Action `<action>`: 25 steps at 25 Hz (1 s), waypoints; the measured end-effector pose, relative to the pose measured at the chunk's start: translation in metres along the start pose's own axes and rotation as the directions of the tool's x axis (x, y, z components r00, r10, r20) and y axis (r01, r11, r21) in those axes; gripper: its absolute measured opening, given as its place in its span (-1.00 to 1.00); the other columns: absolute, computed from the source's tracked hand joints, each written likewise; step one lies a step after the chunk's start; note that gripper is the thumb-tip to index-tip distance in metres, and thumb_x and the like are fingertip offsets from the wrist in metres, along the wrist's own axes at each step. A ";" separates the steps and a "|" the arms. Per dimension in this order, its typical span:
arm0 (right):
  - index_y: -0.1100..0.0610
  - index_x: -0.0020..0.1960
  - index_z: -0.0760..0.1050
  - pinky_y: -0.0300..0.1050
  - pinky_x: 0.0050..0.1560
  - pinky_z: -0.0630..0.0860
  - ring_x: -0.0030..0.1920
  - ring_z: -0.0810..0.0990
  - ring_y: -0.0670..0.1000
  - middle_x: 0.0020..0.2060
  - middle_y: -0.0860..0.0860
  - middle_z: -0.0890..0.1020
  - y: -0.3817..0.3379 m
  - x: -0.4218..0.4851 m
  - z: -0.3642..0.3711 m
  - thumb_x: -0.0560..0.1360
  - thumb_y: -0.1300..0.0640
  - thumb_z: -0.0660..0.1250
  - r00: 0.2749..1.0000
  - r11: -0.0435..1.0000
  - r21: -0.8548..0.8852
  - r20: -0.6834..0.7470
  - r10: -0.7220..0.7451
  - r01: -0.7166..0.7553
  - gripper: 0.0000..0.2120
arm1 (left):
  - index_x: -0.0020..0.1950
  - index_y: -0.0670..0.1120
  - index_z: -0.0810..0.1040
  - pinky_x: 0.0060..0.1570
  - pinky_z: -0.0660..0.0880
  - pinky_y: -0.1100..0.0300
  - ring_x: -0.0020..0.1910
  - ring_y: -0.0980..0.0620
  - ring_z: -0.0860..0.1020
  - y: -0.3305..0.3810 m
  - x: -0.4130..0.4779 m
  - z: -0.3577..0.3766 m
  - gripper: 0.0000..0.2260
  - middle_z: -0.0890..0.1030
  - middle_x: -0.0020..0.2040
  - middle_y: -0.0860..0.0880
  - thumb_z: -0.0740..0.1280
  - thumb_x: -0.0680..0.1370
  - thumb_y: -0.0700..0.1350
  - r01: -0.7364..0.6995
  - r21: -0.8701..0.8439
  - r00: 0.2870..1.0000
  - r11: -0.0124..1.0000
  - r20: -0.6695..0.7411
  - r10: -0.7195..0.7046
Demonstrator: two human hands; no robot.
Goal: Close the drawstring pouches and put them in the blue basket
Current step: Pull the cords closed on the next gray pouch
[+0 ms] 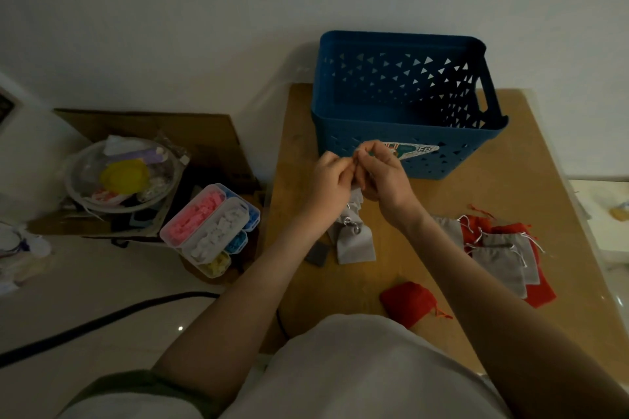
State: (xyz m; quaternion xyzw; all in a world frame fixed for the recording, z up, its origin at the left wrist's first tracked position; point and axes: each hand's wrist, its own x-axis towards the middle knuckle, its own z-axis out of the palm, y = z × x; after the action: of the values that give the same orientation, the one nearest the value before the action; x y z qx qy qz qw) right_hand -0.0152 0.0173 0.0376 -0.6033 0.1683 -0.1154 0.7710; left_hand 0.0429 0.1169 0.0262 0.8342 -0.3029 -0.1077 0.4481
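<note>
A clear compartment box [211,230] holding pink, white, blue and yellow pieces stands just left of the wooden surface [531,187]. Beyond it, a clear bowl [119,177] containing a yellow object and mixed small items sits by a flat cardboard sheet [143,122]. A black cable [102,320] crosses the floor, and a small dark grey square [317,253] lies on the surface.

Dim, flat light; soft focus throughout; wide-angle bending at edges.

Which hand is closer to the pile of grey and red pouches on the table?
Right. The right hand is up-left of the pile; the left hand sits further left, both pinching a grey pouch.
</note>
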 end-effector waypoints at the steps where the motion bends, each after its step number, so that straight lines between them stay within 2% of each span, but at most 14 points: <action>1: 0.19 -0.12 0.34 -0.31 -0.57 0.19 -0.59 0.24 -0.14 -0.58 -0.05 0.37 -0.001 0.001 0.000 0.64 0.25 0.10 1.000 0.998 -0.066 -0.014 0.001 -0.002 -0.83 | 0.07 -0.26 0.57 -0.12 0.44 0.31 -0.14 0.06 0.47 0.000 0.000 -0.002 -0.79 0.41 -0.10 -0.04 0.17 0.63 -0.20 0.053 -0.113 0.999 0.992 0.020 -0.051; 3: 0.19 -0.11 0.36 -0.28 -0.48 0.28 -0.54 0.32 -0.15 -0.53 -0.08 0.41 -0.003 0.004 0.001 0.63 0.23 0.14 0.998 0.960 -0.279 -0.048 -0.029 0.015 -0.86 | 0.07 -0.21 0.56 -0.21 0.41 0.45 -0.21 0.19 0.46 0.001 -0.002 -0.007 -0.79 0.44 -0.16 0.00 0.15 0.64 -0.19 0.144 -0.295 0.989 0.945 0.074 -0.128; 5: 0.17 -0.08 0.41 -0.17 -0.35 0.37 -0.42 0.42 -0.11 -0.41 -0.06 0.49 -0.003 0.008 0.000 0.61 0.16 0.20 0.993 0.848 -0.529 -0.081 -0.089 0.033 -0.89 | -0.01 -0.14 0.52 -0.32 0.36 0.44 -0.34 0.26 0.42 0.001 -0.003 -0.012 -0.80 0.44 -0.27 0.03 0.12 0.66 -0.17 0.224 -0.421 0.972 0.879 0.159 -0.172; 6: 0.17 -0.06 0.43 -0.10 -0.30 0.41 -0.36 0.47 -0.07 -0.36 -0.02 0.53 -0.004 0.009 -0.001 0.60 0.13 0.22 0.990 0.792 -0.609 -0.089 -0.113 0.036 -0.89 | -0.05 -0.11 0.51 -0.34 0.33 0.41 -0.39 0.26 0.39 0.000 -0.003 -0.013 -0.79 0.41 -0.32 0.04 0.11 0.66 -0.16 0.251 -0.444 0.965 0.860 0.190 -0.183; 8: 0.18 -0.04 0.48 -0.01 -0.20 0.49 -0.26 0.56 0.04 -0.27 0.05 0.59 -0.005 0.008 -0.003 0.58 0.13 0.25 0.990 0.744 -0.666 -0.051 -0.131 0.064 -0.88 | -0.12 -0.06 0.49 -0.35 0.32 0.35 -0.40 0.21 0.36 -0.003 -0.002 -0.013 -0.77 0.39 -0.36 0.05 0.12 0.66 -0.14 0.286 -0.444 0.953 0.849 0.222 -0.205; 11: 0.23 0.00 0.51 -0.03 -0.11 0.53 -0.16 0.61 0.03 -0.19 0.10 0.62 -0.009 0.006 0.001 0.58 0.22 0.23 0.992 0.754 -0.647 0.028 -0.123 0.112 -0.89 | -0.15 -0.06 0.51 -0.31 0.30 0.26 -0.38 0.15 0.35 -0.010 0.002 -0.011 -0.77 0.40 -0.36 0.03 0.14 0.65 -0.13 0.366 -0.486 0.928 0.794 0.256 -0.271; 14: 0.28 -0.05 0.46 -0.29 -0.37 0.44 -0.42 0.51 -0.17 -0.36 0.05 0.54 -0.016 0.003 0.015 0.59 0.31 0.19 0.999 0.894 -0.447 0.010 -0.032 0.033 -0.91 | -0.05 -0.09 0.53 -0.32 0.29 0.24 -0.41 0.16 0.36 -0.012 0.006 -0.012 -0.81 0.46 -0.40 0.05 0.14 0.64 -0.21 0.402 -0.623 0.915 0.671 0.294 -0.275; 17: 0.25 -0.12 0.44 -0.39 -0.56 0.30 -0.59 0.40 -0.19 -0.55 -0.07 0.46 -0.023 0.001 0.020 0.60 0.32 0.17 1.000 0.979 -0.200 0.002 0.028 -0.027 -0.86 | 0.03 -0.05 0.55 -0.31 0.31 0.27 -0.35 0.16 0.38 -0.011 0.003 -0.015 -0.81 0.50 -0.35 0.07 0.16 0.63 -0.24 0.356 -0.678 0.934 0.644 0.290 -0.210; 21: 0.20 -0.15 0.44 -0.41 -0.57 0.29 -0.58 0.41 -0.20 -0.47 0.00 0.46 -0.021 0.002 0.021 0.60 0.30 0.18 0.998 0.986 -0.155 -0.037 0.059 -0.064 -0.84 | -0.07 -0.11 0.53 -0.23 0.34 0.21 -0.31 0.11 0.38 -0.015 -0.003 -0.020 -0.83 0.44 -0.29 -0.01 0.17 0.63 -0.22 0.337 -0.647 0.939 0.684 0.283 -0.195; 23: 0.17 -0.14 0.44 -0.43 -0.53 0.30 -0.56 0.41 -0.23 -0.40 0.01 0.45 -0.017 0.005 0.018 0.60 0.27 0.20 0.992 0.973 -0.214 -0.112 0.059 -0.082 -0.85 | -0.08 -0.13 0.51 -0.21 0.39 0.22 -0.32 0.13 0.40 -0.015 -0.006 -0.021 -0.85 0.44 -0.30 -0.01 0.18 0.62 -0.20 0.316 -0.601 0.946 0.734 0.254 -0.199; 25: 0.16 -0.13 0.45 -0.42 -0.47 0.34 -0.52 0.44 -0.25 -0.36 0.01 0.46 -0.015 0.007 0.015 0.60 0.24 0.21 0.993 0.955 -0.286 -0.115 0.042 -0.074 -0.86 | 0.01 -0.17 0.48 -0.24 0.42 0.30 -0.31 0.15 0.43 -0.013 -0.007 -0.019 -0.91 0.47 -0.26 -0.02 0.20 0.62 -0.20 0.292 -0.538 0.954 0.791 0.224 -0.200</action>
State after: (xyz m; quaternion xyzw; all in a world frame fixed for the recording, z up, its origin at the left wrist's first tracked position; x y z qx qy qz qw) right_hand -0.0022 0.0240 0.0546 -0.6974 0.2422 -0.0990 0.6672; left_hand 0.0516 0.1395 0.0263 0.6852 -0.1798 -0.3148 0.6317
